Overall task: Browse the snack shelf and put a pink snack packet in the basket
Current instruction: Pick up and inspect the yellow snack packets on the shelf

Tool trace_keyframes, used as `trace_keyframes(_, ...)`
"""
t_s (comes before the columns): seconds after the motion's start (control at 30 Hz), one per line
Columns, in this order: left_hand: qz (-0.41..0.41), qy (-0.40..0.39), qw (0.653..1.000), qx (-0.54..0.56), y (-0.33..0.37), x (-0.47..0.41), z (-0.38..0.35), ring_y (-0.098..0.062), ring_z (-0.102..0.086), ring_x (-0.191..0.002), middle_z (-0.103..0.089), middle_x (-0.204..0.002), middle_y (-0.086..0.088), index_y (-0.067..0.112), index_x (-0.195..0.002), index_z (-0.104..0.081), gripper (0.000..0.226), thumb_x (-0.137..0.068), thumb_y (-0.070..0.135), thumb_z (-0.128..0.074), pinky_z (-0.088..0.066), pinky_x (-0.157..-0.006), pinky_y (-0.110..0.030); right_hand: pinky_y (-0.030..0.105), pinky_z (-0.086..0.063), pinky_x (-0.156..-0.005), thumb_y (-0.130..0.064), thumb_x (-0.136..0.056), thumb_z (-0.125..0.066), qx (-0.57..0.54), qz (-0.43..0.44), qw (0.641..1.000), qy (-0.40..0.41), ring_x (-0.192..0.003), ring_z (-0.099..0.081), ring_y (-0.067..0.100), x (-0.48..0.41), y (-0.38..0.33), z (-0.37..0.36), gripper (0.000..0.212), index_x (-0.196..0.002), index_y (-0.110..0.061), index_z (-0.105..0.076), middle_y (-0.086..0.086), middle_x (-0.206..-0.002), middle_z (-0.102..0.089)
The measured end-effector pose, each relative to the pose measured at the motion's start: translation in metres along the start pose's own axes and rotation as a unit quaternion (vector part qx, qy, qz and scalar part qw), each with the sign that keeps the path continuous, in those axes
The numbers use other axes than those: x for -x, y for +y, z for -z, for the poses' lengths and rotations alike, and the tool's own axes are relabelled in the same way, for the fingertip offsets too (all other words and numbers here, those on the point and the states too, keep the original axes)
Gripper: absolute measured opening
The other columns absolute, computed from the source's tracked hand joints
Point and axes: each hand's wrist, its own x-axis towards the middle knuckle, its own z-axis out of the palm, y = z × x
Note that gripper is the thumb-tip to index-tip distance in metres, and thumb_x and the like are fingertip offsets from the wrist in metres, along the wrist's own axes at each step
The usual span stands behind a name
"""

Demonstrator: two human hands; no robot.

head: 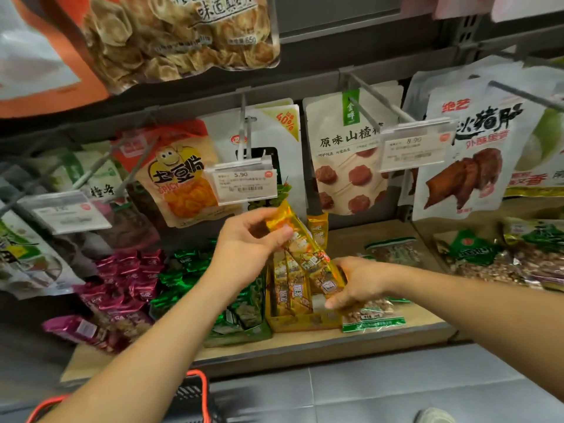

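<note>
My left hand [248,244] pinches the top end of a long yellow snack packet [300,242], held tilted above the shelf. My right hand [355,283] grips the packet's lower end, just over a yellow display box [293,322] with more yellow packets standing in it. Several pink snack packets [122,279] lie piled at the left of the wooden shelf [305,349], apart from both hands. The basket [195,395], dark with an orange-red handle, sits low at the bottom left, partly hidden behind my left forearm.
Green packets [189,270] lie between the pink pile and the yellow box. Nut bags [374,315] lie to the right on the shelf. Hanging bags on pegs with price tags [242,183] fill the wall above. Grey floor tiles [396,386] lie below, with a shoe [433,416].
</note>
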Motion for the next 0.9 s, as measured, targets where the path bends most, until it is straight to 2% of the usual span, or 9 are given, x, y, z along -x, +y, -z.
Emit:
trace_keyframes(0.07,0.004,0.032,0.998,-0.049,-0.008,-0.005,-0.006,-0.009,-0.07,-0.087,-0.075,-0.09,0.007,0.032,-0.093,-0.073,0.025,-0.077,0.014,-0.079,-0.056,-0.086,-0.033,0.035,-0.046,-0.102,-0.046,-0.078,-0.077,0.05,-0.015,0.999,-0.012,-0.119,-0.054,0.022,-0.01,0.0,0.005,0.073,-0.137,-0.016,-0.045,0.002,-0.133,-0.055)
trace_keyframes(0.17,0.015,0.05,0.995,-0.083,-0.018,-0.011,-0.018,-0.006,-0.068,-0.09,-0.073,-0.09,0.012,0.033,-0.09,-0.074,0.026,-0.074,0.013,-0.081,-0.051,-0.095,-0.029,0.031,-0.047,-0.096,-0.052,-0.079,-0.073,0.077,-0.007,0.997,0.019,-0.114,-0.056,0.02,-0.021,0.0,0.015,0.067,-0.133,-0.017,-0.051,0.001,-0.128,-0.058)
trace_keyframes(0.27,0.009,0.054,0.987,-0.148,-0.029,-0.016,-0.031,-0.006,-0.066,-0.094,-0.071,-0.093,0.012,0.026,-0.099,-0.076,0.027,-0.073,0.018,-0.082,-0.045,-0.094,-0.02,0.027,-0.046,-0.092,-0.046,-0.078,-0.077,0.031,0.027,0.995,0.095,-0.108,-0.059,0.016,-0.029,0.0,0.021,0.058,-0.125,-0.017,-0.058,-0.004,-0.118,-0.063)
trace_keyframes(0.37,-0.027,0.032,0.97,-0.24,-0.04,-0.017,-0.043,0.0,-0.058,-0.096,-0.069,-0.101,0.011,0.024,-0.107,-0.075,0.03,-0.077,0.025,-0.08,-0.035,-0.084,-0.005,0.028,-0.05,-0.087,-0.041,-0.075,-0.08,-0.053,0.037,0.991,0.116,-0.104,-0.06,0.015,-0.03,0.0,0.029,0.057,-0.122,-0.02,-0.055,-0.003,-0.113,-0.061)
trace_keyframes(0.47,-0.056,0.001,0.952,-0.302,-0.05,-0.021,-0.055,-0.013,-0.059,-0.103,-0.066,-0.111,0.004,0.019,-0.113,-0.072,0.031,-0.082,0.022,-0.075,-0.039,-0.087,-0.014,0.02,-0.049,-0.068,-0.031,-0.075,-0.082,-0.091,0.09,0.982,0.141,-0.09,-0.06,0.009,-0.026,-0.004,0.039,0.049,-0.115,-0.022,-0.055,-0.001,-0.104,-0.061)
trace_keyframes(0.6,-0.033,-0.016,0.949,-0.314,-0.054,-0.027,-0.063,-0.019,-0.058,-0.11,-0.062,-0.117,-0.001,0.02,-0.118,-0.069,0.034,-0.084,0.014,-0.072,-0.04,-0.097,-0.023,0.034,-0.052,-0.08,-0.019,-0.077,-0.08,0.038,0.146,0.963,0.225,-0.088,-0.063,0.021,-0.028,-0.011,0.04,0.03,-0.103,-0.015,-0.065,0.006,-0.097,-0.065)
trace_keyframes(0.7,-0.002,-0.013,0.95,-0.312,-0.055,-0.035,-0.06,-0.019,-0.06,-0.113,-0.065,-0.123,-0.001,0.021,-0.123,-0.065,0.038,-0.088,0.008,-0.062,-0.044,-0.102,-0.03,0.035,-0.05,-0.084,-0.022,-0.083,-0.074,0.096,0.124,0.943,0.294,-0.093,-0.061,0.024,-0.036,-0.005,0.031,0.018,-0.098,-0.017,-0.067,0.004,-0.098,-0.064)
trace_keyframes(0.8,0.004,-0.007,0.94,-0.34,-0.054,-0.046,-0.051,-0.021,-0.059,-0.115,-0.063,-0.127,-0.003,0.019,-0.127,-0.062,0.041,-0.09,0.004,-0.054,-0.045,-0.103,-0.034,0.038,-0.049,-0.089,-0.027,-0.088,-0.069,0.1,0.094,0.932,0.336,-0.102,-0.059,0.024,-0.043,0.005,0.024,0.025,-0.111,-0.019,-0.063,0.003,-0.111,-0.06)
trace_keyframes(0.9,-0.007,-0.052,0.914,-0.403,-0.056,-0.052,-0.047,-0.024,-0.051,-0.124,-0.054,-0.137,-0.003,0.016,-0.133,-0.056,0.045,-0.088,0.006,-0.055,-0.038,-0.106,-0.032,0.037,-0.05,-0.088,-0.013,-0.087,-0.066,0.069,0.106,0.923,0.364,-0.102,-0.058,0.026,-0.05,0.007,0.02,0.039,-0.122,-0.022,-0.052,0.004,-0.121,-0.051)
